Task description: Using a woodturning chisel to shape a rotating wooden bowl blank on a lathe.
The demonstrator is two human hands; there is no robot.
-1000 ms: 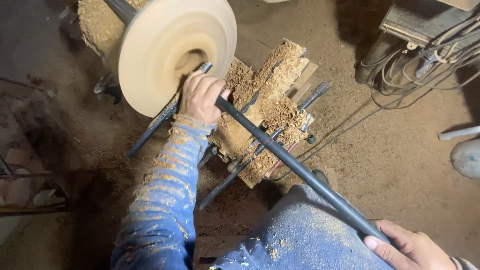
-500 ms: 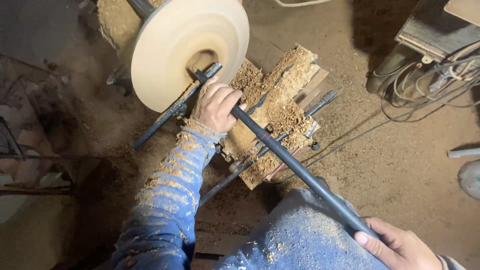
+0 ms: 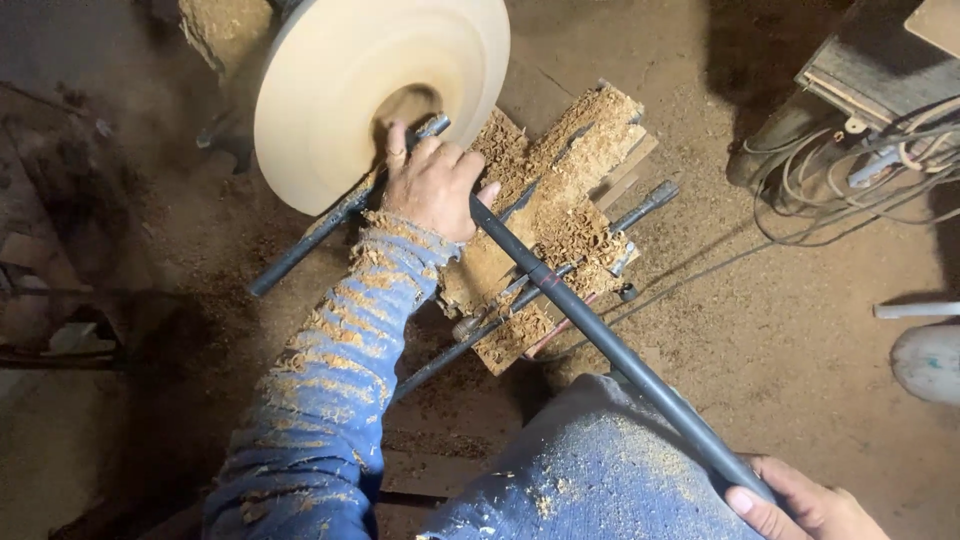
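Head view of woodturning on a lathe. A pale wooden disc (image 3: 375, 95) is standing on edge at the far left, its hollowed face turned toward the viewer. The left hand (image 3: 432, 188) is lying just before the disc's centre hollow, its grip pressed together around the far end of a long dark turning tool (image 3: 610, 345); the tool's tip is hidden behind the fingers at the hollow. The hand is also bearing on a dark tool-rest bar (image 3: 320, 228) that is running across the disc's lower edge toward the near left. The tool's shaft is slanting from the hand to the near right, crossing over the person's knee in dust-covered blue trousers (image 3: 590, 470). The right hand (image 3: 805, 500), at the near right edge, is wrapping its grip closed around the tool's handle end. The blue left sleeve (image 3: 330, 400) is carrying a coat of wood shavings. Under the tool, a wooden board (image 3: 560, 215) heaped with shavings is lying on the sawdust-covered floor (image 3: 760, 330), with several spare dark rods (image 3: 640, 205) resting across it. Tangled cables (image 3: 850, 190) are lying at the far right.
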